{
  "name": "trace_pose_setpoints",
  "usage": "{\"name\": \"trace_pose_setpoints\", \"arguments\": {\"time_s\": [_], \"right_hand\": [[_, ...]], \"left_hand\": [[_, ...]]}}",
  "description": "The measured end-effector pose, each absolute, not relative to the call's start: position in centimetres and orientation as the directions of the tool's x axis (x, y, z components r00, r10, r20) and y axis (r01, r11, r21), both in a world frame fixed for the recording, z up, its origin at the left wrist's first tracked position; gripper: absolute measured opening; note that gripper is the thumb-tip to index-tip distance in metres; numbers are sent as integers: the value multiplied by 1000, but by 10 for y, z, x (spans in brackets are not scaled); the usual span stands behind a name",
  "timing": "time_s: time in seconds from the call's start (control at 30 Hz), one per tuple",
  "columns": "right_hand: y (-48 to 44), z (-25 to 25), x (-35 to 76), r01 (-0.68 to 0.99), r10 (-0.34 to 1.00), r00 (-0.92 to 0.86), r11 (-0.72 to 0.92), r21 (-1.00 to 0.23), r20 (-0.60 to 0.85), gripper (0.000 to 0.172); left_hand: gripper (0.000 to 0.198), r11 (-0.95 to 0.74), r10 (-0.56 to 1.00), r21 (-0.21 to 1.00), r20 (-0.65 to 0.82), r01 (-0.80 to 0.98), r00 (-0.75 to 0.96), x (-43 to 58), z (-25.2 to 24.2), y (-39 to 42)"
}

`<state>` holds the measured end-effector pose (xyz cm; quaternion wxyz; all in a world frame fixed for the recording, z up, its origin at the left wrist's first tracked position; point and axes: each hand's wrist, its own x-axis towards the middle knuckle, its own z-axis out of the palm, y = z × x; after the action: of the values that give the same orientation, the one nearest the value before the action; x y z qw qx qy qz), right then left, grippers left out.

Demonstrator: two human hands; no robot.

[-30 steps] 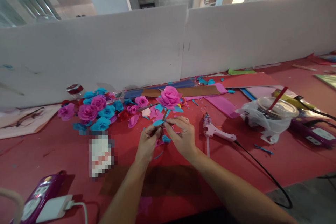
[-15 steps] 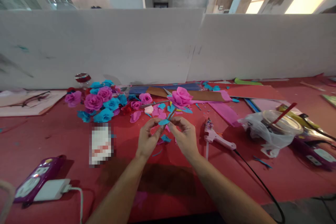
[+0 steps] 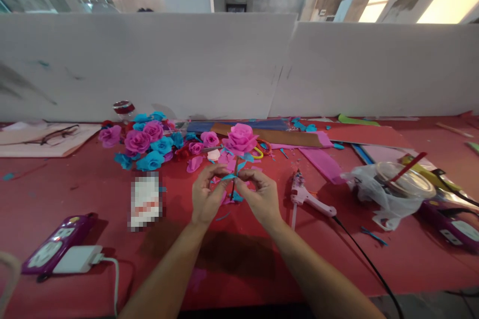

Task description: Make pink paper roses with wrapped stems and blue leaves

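A pink paper rose (image 3: 240, 139) on a thin brown stem (image 3: 234, 184) stands nearly upright between my hands. My left hand (image 3: 208, 194) pinches a small blue paper piece (image 3: 228, 177) against the stem from the left. From the right, my right hand (image 3: 260, 195) has its thumb and finger closed on the stem just below the bloom. Behind them, scissors with yellow and orange handles (image 3: 258, 153) lie among pink and blue paper petals. Below the hands a blue scrap (image 3: 237, 196) rests on the red table.
Left of the hands lie pink and blue paper roses (image 3: 149, 144), a blurred packet (image 3: 145, 202) and a purple power strip (image 3: 62, 241). To the right are a pink glue gun (image 3: 312, 199) with a black cord and a bagged cup (image 3: 402, 179). A white partition (image 3: 149, 65) stands behind.
The rose has swung left and its stem is more upright. The blue piece now shows edge-on against the stem. More of the scissors' handles shows, and the view has shifted slightly.
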<state>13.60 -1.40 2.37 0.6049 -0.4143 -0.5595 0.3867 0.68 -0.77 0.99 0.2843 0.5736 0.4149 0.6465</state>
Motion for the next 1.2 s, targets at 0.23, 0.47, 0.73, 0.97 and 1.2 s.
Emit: {"name": "trace_pose_setpoints", "arguments": {"time_s": [0.23, 0.47, 0.73, 0.97, 1.2], "right_hand": [[-16, 24, 134, -21, 934, 39, 355, -935, 354, 3], [-12, 20, 137, 19, 916, 90, 390, -921, 390, 6], [-8, 21, 140, -67, 908, 88, 415, -907, 409, 3], [-10, 21, 138, -120, 934, 54, 358, -926, 354, 5], [-7, 11, 142, -90, 948, -14, 316, -944, 319, 12]], "left_hand": [[20, -581, 764, 812, 569, 59, -306, 6, 14, -11], [18, -370, 929, 928, 371, -26, 10, 3, 7, -6], [5, -410, 911, 911, 411, 47, -22, 5, 6, -4], [5, -352, 936, 935, 352, -35, -4, 11, 11, -6], [5, -241, 962, 938, 264, -251, 63, 14, -1, -2]]}}
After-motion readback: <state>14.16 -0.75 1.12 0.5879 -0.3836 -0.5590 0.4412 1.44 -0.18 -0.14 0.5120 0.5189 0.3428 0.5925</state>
